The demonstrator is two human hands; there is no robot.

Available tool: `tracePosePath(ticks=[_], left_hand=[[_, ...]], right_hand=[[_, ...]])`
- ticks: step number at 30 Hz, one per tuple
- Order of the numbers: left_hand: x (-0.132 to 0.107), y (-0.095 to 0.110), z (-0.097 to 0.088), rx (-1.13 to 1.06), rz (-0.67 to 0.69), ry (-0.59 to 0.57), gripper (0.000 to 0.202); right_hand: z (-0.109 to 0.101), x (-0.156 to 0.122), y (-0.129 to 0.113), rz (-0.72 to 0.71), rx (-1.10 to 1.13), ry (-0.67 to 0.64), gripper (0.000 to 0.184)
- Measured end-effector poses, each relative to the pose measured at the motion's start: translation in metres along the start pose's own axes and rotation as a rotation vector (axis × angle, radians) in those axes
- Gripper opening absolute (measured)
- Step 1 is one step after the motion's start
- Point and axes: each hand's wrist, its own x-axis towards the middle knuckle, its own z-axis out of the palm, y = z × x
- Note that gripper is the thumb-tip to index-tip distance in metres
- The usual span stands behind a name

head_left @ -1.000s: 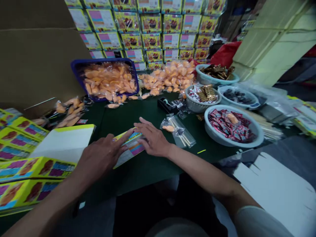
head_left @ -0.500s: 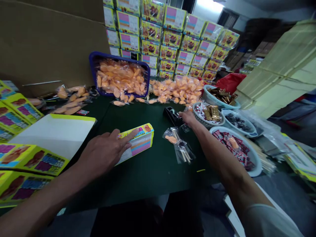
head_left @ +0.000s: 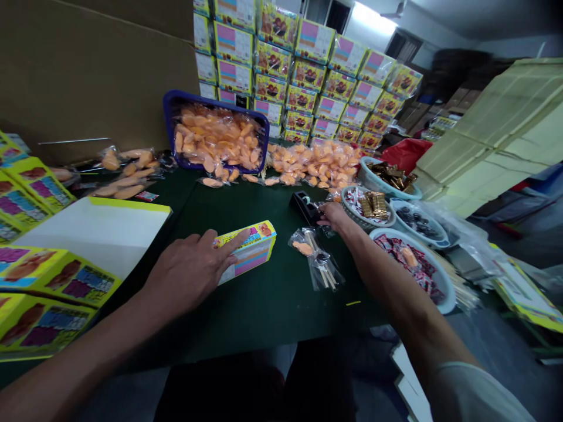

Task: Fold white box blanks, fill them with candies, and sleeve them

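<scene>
My left hand (head_left: 190, 273) lies flat with its fingers stretched over the near end of a small yellow printed box (head_left: 250, 248) on the dark green table (head_left: 264, 305). My right hand (head_left: 333, 215) reaches far out to the black tape dispenser (head_left: 305, 206), its fingers curled at the dispenser's right side; what they grip is hidden. A clear packet (head_left: 317, 257) with an orange sweet and sticks lies between the box and my right forearm.
A blue tray (head_left: 215, 136) and a loose heap of orange sweets (head_left: 314, 163) sit at the back. Bowls of wrapped sweets (head_left: 411, 271) stand on the right. Flat yellow box blanks (head_left: 39, 281) lie at left. Stacked printed boxes (head_left: 303, 64) fill the background.
My right hand left the yellow box and reached out to the tape dispenser. My left hand stayed on the box, which now stands folded up rather than flat.
</scene>
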Motion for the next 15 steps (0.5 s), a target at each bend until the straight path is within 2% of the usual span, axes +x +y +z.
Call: tracePosePath(ticks=[4,8,15], left_hand=[[-0.001,-0.001,0.002,-0.024,0.002,0.032,0.059],[-0.002,-0.002,0.003,-0.027,0.015,0.063,0.058],[0.000,-0.001,0.001,0.003,0.017,0.050,0.059]], right_hand=[[-0.005,-0.007,0.004,0.103,0.061,0.033,0.021],[-0.008,-0.016,0.013,0.114,0.139,0.036,0.021],[-0.002,-0.025,0.034,0.150,0.161,0.000,0.023]])
